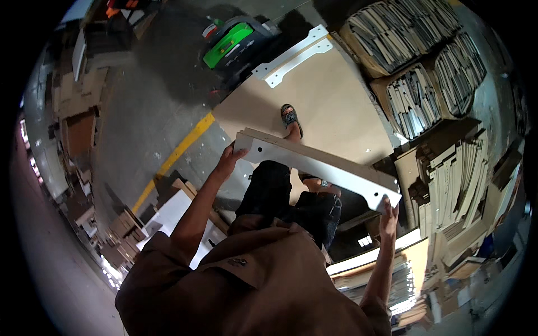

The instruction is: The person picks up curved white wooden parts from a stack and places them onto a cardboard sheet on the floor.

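I hold a long white panel [314,165] with small holes, level in front of my body, above my legs. My left hand [228,161] grips its left end and my right hand [388,215] grips its right end from below. Beneath it lies a large beige board [330,101] on the floor, with my sandalled foot [290,116] standing on it. Two more white panels [294,56] of the same shape lie side by side at the board's far edge.
Cardboard boxes [412,98] packed with flat panels stand at the right, with more stacked strips [454,179] beside them. A green and black machine [230,42] sits at the far side. A yellow line [179,151] crosses the grey floor at left, near piled boards [185,201].
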Demonstrator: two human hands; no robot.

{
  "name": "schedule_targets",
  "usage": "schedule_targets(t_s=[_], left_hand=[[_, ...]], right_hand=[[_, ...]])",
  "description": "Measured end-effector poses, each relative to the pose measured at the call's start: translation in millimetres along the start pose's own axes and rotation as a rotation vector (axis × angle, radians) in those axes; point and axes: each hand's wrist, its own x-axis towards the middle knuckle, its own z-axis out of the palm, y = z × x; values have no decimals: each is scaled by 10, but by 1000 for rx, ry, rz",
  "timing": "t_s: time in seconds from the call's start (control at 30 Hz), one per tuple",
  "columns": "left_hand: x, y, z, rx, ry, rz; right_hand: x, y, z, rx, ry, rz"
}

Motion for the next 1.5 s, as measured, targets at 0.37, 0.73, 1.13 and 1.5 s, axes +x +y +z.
schedule_targets(t_s=[0.37,0.73,1.13,1.5], left_hand=[[1607,-515,-651,-195,212,-107],[4494,-2252,-498,-269,439,-11],[6228,-2855,-488,-360,547,130],[6499,-2799,-562,-335,639,87]], right_hand=[[3363,-1421,1625,-320,-317,33],[7420,-568,2977,-820,-434,-124],[9938,-182,3701,-615,-607,-341],[9753,-294,3840,-555,-434,-198]])
